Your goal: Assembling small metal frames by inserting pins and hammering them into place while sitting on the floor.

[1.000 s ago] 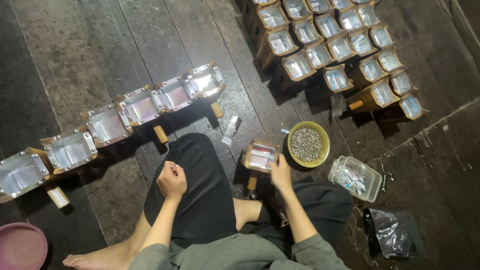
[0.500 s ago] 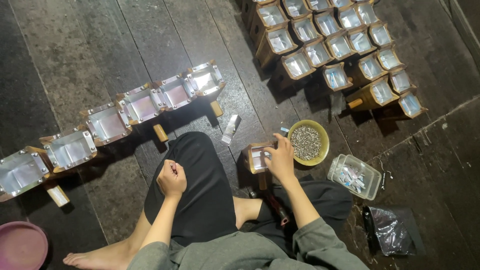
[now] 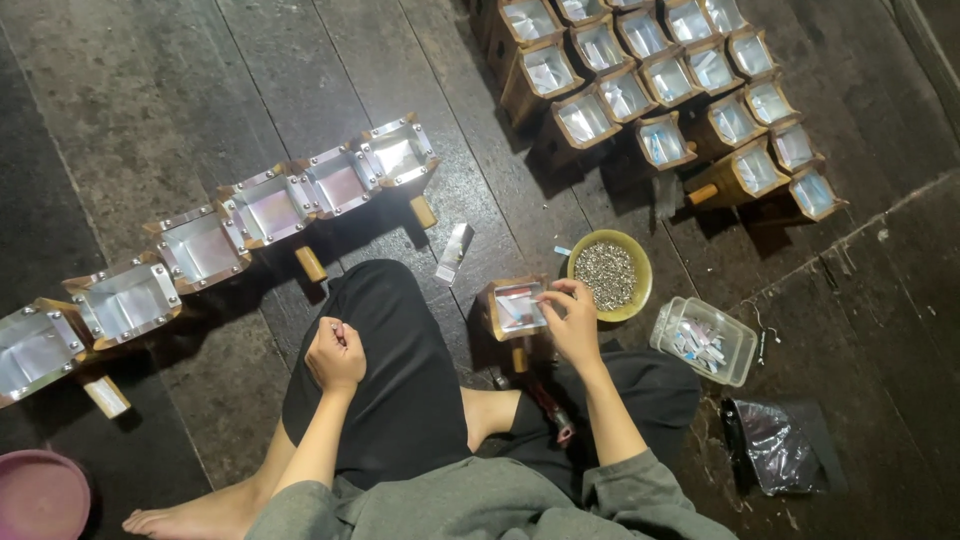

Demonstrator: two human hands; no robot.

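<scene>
Down at my right hand (image 3: 573, 325), the fingers are pinched together at the rim of a small square wooden box lined with shiny metal sheet (image 3: 515, 308), the fingertips touching its right edge; what sits between them is too small for me to make out. That box stands on the dark plank floor (image 3: 150, 90) just in front of my crossed legs, between my knees. My left hand (image 3: 335, 355) rests on my black-clad left knee, curled into a loose fist, and I cannot tell whether it holds anything. Just beside the right hand sits one round yellow-green bowl heaped with tiny grey metal pieces (image 3: 609, 275), and right of that, one clear rectangular plastic tub with small pale bits inside (image 3: 703, 341). A dark crinkled plastic bag (image 3: 775, 445) lies nearer the lower right. One small silvery strip (image 3: 453, 253) lies flat on the planks near my left knee. Farther out on the left, I count six similar metal-lined boxes with riveted rims in a slanted row (image 3: 270, 205), several with wooden handles sticking out. At the top right a tight cluster of the same boxes (image 3: 665, 95) stands in rows, at least sixteen in view. One pink round basin (image 3: 40, 497) peeks in at the lower left corner.
</scene>
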